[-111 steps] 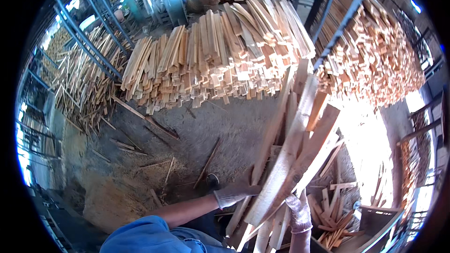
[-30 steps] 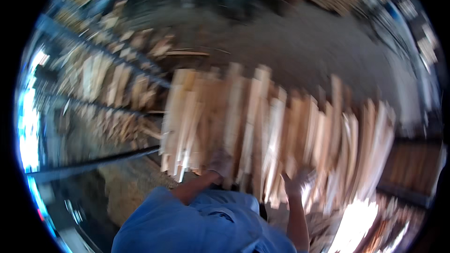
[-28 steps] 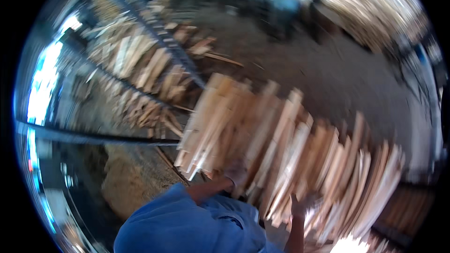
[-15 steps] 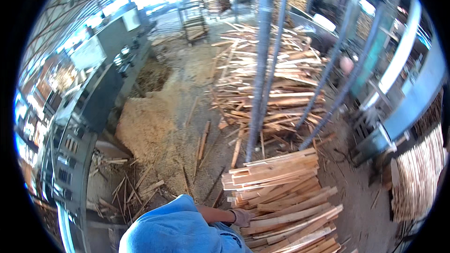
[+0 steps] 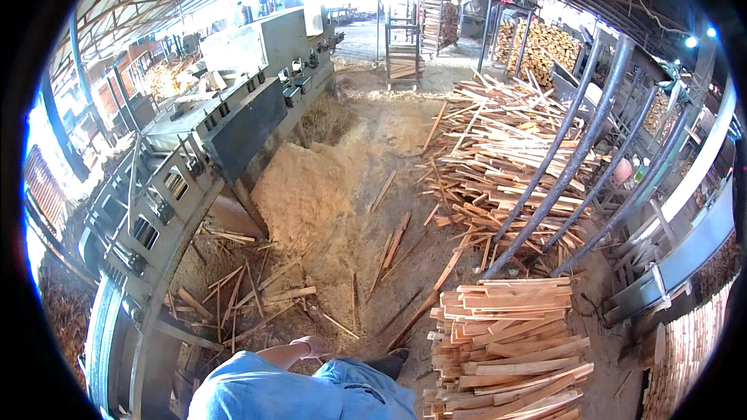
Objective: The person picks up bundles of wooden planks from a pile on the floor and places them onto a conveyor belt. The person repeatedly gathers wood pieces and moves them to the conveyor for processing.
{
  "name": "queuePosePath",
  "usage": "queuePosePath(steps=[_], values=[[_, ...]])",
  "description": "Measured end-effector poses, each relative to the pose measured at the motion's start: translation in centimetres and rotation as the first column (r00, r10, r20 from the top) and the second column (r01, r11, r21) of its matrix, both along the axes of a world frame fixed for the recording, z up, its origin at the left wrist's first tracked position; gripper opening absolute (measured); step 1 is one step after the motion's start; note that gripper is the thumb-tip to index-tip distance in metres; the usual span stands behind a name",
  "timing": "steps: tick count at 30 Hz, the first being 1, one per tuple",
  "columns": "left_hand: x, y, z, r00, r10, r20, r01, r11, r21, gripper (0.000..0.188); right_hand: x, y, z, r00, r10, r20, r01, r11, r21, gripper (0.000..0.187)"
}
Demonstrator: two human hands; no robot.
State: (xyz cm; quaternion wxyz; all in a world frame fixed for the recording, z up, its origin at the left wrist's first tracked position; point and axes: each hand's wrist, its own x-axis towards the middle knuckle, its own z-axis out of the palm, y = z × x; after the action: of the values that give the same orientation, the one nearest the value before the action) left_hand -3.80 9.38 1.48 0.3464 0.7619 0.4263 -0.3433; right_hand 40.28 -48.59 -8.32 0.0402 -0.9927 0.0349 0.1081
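Observation:
My left hand hangs low beside my blue-clad body, over sawdust-strewn ground. Nothing shows in it, and its fingers are too small to read. My right hand is out of the picture. To my right stands a neat stack of pale wooden slats, about a shoe's length from my dark shoe. The hand is well apart from the stack.
A long grey machine runs along the left. A sawdust heap lies ahead, with scattered slats on the ground. A big loose pile of slats sits behind leaning metal posts. More stacked wood is at the right edge.
I have turned away from carrying a bundle of slats. Half a second ago my left hand touched the stacked slats; now it has drawn back to my side.

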Motion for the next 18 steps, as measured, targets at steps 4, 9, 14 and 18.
queuePosePath(steps=[4,9,14,18], values=[[-8.3,-1.5,-6.0,0.999,0.036,-0.039,-0.037,0.999,-0.030,0.047,-8.2,4.7,1.5,0.990,0.080,-0.112,-0.067,0.992,0.110,0.118],[-6.2,2.9,-10.8,0.984,-0.153,0.086,0.155,0.988,-0.009,0.041,-19.6,11.4,5.3,0.970,0.024,-0.243,0.039,0.967,0.252,0.106],[2.4,9.1,-6.9,0.585,-0.809,0.059,0.772,0.578,0.262,0.028,-33.9,13.6,9.6,0.850,-0.304,-0.431,0.457,0.832,0.315,0.094],[3.7,11.2,-7.7,0.591,-0.747,0.305,0.682,0.665,0.306,0.027,-45.2,14.1,13.5,0.626,-0.542,-0.561,0.752,0.609,0.250,0.085]])
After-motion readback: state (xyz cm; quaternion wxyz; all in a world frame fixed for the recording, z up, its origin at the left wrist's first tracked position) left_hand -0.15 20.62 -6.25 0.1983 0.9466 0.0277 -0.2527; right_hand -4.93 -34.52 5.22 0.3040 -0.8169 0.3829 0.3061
